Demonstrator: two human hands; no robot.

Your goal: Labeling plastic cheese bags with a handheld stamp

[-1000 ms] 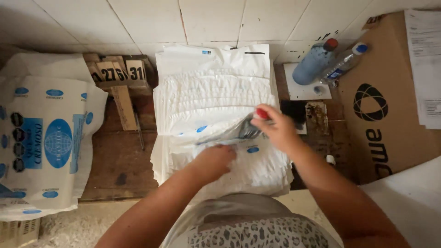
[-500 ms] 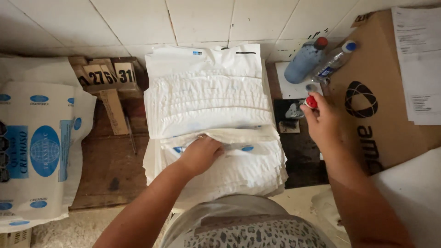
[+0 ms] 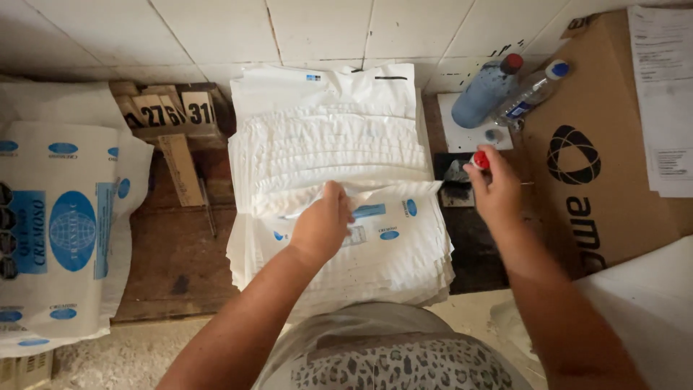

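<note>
Both forearms bare, reaching forward from the bottom edge. Left arm angles up toward centre; left hand (image 3: 323, 225) palm-down, knuckles up, fingers curled and bunched forward, thumb tucked under, fingertips pressed down in a pinch-like grip. Right arm runs up the right side, wrist roughly straight. Right hand (image 3: 497, 189) higher and further out than the left, back of hand to camera, fingers closed together at the tips, one red-painted nail showing on top. Hands well apart, not touching.

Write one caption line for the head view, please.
Left hand lifts a white bag on the stack; right hand holds a red-topped stamp over the ink pad.
</note>
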